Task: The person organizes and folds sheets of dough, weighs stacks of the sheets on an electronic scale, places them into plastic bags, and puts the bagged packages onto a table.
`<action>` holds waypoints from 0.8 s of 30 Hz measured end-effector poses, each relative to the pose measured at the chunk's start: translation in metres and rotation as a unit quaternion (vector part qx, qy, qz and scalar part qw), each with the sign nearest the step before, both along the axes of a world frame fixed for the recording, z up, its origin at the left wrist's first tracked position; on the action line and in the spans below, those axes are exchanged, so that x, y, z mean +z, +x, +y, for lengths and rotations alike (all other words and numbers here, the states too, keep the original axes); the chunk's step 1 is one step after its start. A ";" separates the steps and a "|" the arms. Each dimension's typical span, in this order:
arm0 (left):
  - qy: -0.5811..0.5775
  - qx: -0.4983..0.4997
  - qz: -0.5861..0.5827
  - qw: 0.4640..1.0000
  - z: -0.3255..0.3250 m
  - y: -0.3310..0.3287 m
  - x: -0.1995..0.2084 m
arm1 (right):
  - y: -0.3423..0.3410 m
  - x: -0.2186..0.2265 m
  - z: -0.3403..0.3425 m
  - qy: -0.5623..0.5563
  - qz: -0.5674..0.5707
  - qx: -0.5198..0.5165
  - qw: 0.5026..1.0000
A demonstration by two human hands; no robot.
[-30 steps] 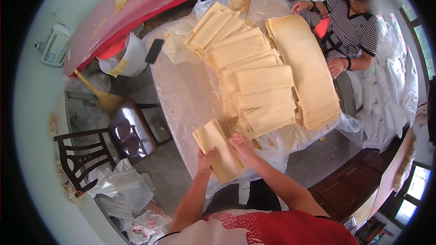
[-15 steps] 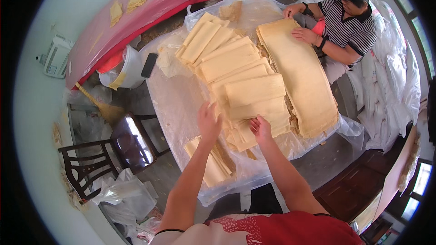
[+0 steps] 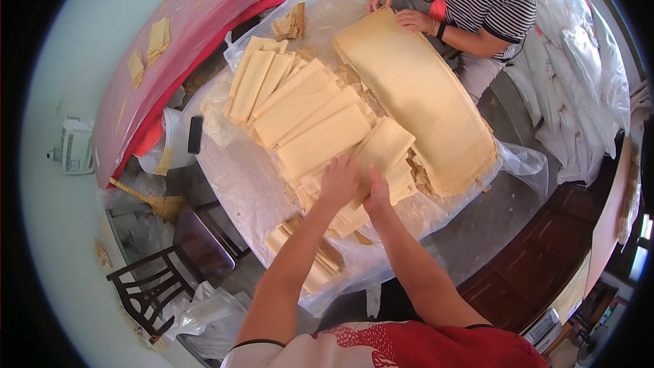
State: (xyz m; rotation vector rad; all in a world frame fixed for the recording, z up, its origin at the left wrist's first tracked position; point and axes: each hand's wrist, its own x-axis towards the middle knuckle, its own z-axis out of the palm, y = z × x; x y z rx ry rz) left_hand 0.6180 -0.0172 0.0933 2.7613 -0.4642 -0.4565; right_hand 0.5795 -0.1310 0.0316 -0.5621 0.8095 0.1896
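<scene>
My right hand (image 3: 376, 194) grips the near end of a folded yellowish sheet (image 3: 387, 142), thin and stiff-looking like dried bean-curd skin. This sheet lies turned at an angle across the near end of the pile. My left hand (image 3: 338, 180) rests with its fingers stretched out beside it, on the near edge of the pile; its fingertips partly cover what they touch. Beyond my hands, more folded sheets (image 3: 296, 112) lie overlapping in a fanned row. A smaller bundle of folded sheets (image 3: 281, 237) lies by my left forearm, partly hidden by it.
A tall stack of large sheets (image 3: 422, 95) stands at the right; a co-worker's hands (image 3: 412, 20) rest on its far end. Plastic film covers the table (image 3: 238, 184). A phone (image 3: 195, 135), a white bucket (image 3: 174, 143) and a dark chair (image 3: 204, 242) are at the left.
My right hand has closed on a folded sheet, which has turned at an angle. My left hand has moved right to the pile. The whole view has shifted.
</scene>
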 end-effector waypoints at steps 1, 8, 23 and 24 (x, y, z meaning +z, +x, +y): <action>-0.035 0.001 -0.018 0.999 -0.004 -0.010 -0.006 | -0.004 -0.006 -0.003 -0.007 -0.016 -0.018 1.000; -0.089 0.040 -0.026 0.995 -0.016 -0.046 -0.033 | -0.095 -0.035 -0.023 0.019 0.051 -0.012 0.998; -0.042 0.115 0.184 0.975 -0.032 -0.040 -0.042 | -0.096 -0.039 -0.024 -0.188 0.098 0.108 0.971; -0.047 0.109 0.181 0.976 -0.031 -0.042 -0.045 | -0.102 -0.039 -0.024 -0.180 0.073 0.107 0.975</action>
